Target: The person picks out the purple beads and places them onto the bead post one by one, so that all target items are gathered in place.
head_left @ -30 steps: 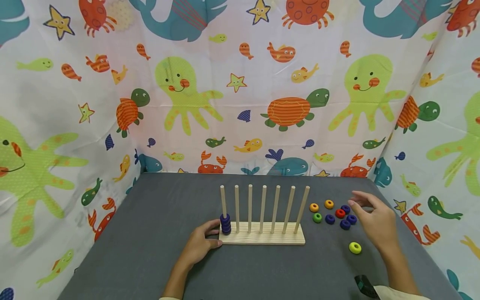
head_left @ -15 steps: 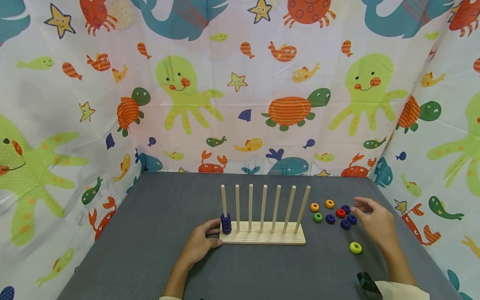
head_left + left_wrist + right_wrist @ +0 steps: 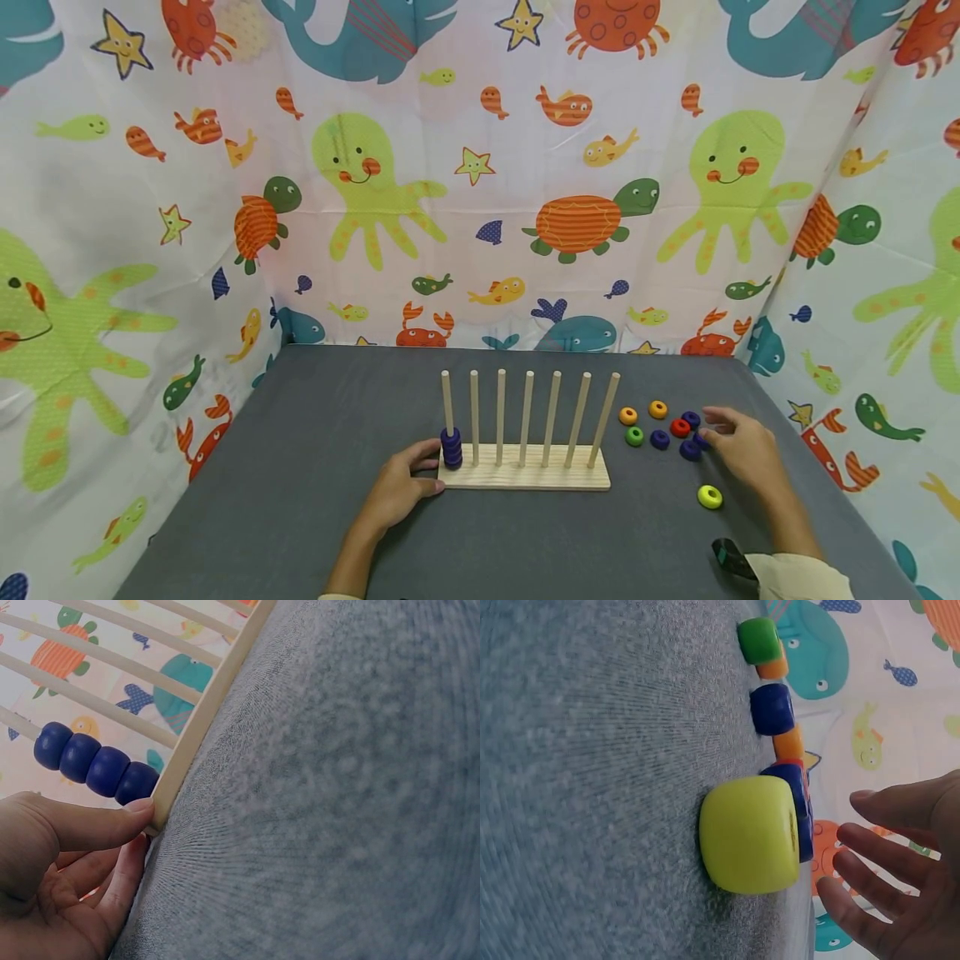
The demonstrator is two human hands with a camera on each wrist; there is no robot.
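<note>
The left hand (image 3: 396,490) pinches the wooden peg board (image 3: 525,478) at its nine o'clock end, beside four stacked blue beads (image 3: 452,450). Beyond the three o'clock end, the right hand (image 3: 744,447), thumb and fingers apart, hovers by loose blue beads (image 3: 689,452), the yellow bead (image 3: 709,503) at its seven o'clock.

The worktop (image 3: 300,458) shows rough, matt cloth; beyond its far edge, the curtain (image 3: 457,208) is creased cloth. The peg board (image 3: 523,477) is smooth wood. The blue rings (image 3: 106,769) look glossy, the yellow ring (image 3: 748,834) satiny.
</note>
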